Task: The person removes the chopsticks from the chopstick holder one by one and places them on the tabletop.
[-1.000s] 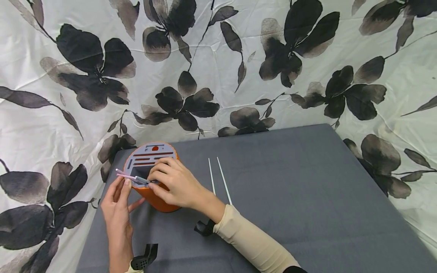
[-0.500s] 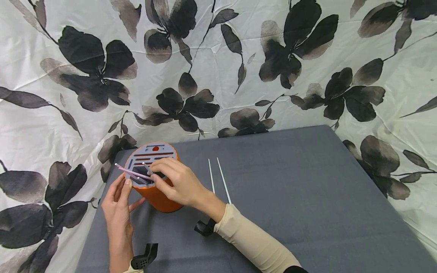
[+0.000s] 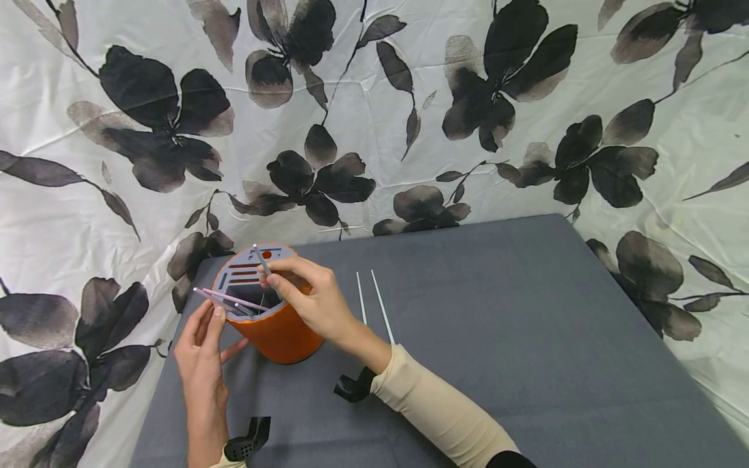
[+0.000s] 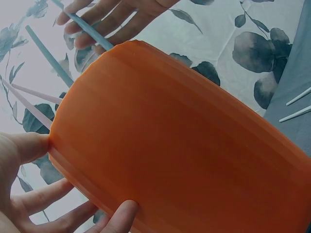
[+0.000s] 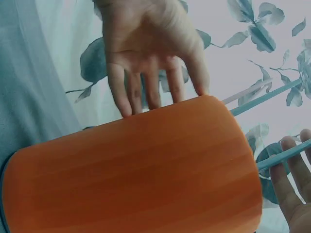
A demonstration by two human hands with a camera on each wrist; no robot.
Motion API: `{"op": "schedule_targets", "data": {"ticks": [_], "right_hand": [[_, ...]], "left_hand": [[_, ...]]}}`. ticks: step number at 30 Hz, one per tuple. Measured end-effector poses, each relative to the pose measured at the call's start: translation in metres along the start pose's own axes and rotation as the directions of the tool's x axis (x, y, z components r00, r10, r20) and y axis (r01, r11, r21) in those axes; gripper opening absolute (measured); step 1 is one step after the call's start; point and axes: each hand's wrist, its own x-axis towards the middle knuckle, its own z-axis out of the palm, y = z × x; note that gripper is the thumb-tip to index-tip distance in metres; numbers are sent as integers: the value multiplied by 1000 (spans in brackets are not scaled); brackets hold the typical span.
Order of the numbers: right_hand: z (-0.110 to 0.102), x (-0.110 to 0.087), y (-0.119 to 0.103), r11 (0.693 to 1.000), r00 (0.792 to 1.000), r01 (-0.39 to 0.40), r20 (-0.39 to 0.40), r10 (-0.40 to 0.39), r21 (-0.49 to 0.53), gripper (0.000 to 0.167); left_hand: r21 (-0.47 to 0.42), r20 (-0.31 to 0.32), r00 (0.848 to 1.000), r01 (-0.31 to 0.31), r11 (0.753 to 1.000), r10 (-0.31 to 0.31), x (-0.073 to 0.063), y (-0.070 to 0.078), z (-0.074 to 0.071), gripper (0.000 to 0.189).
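An orange round utensil holder (image 3: 289,338) with a slotted grey top (image 3: 236,265) stands at the table's left. My left hand (image 3: 201,354) steadies it: in the right wrist view the spread, fairly straight fingers rest on the wall (image 5: 146,160), the thumb at the rim. My right hand (image 3: 316,299) pinches a blue-grey chopstick (image 3: 259,255) over the top's large opening; its lower end is hidden behind the fingers and rim. Two pink chopsticks (image 4: 29,107) and another blue-grey chopstick (image 4: 48,56) lean out of the holder on the left hand's side.
Two white chopsticks (image 3: 379,296) lie on the grey table (image 3: 497,325) right of the holder, partly behind the right forearm. A floral curtain (image 3: 374,97) hangs behind the table. Black wrist mounts (image 3: 354,388) are worn on both arms.
My right hand has drawn back and to the right, bringing the blue-grey chopstick away from the pink ones and more upright. The pink chopsticks have shifted slightly. My left hand stays on the holder.
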Motion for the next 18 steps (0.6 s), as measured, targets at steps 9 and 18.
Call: {"op": "schedule_targets", "data": {"ticks": [9, 18], "right_hand": [[-5, 10, -9, 988, 998, -20, -53, 29, 154, 20], [-17, 30, -30, 975, 986, -3, -162, 40, 223, 23]], "left_hand": [[7, -9, 1000, 9, 1000, -9, -1, 1, 0, 47], [-2, -10, 999, 34, 999, -34, 0, 1, 1, 45]]}}
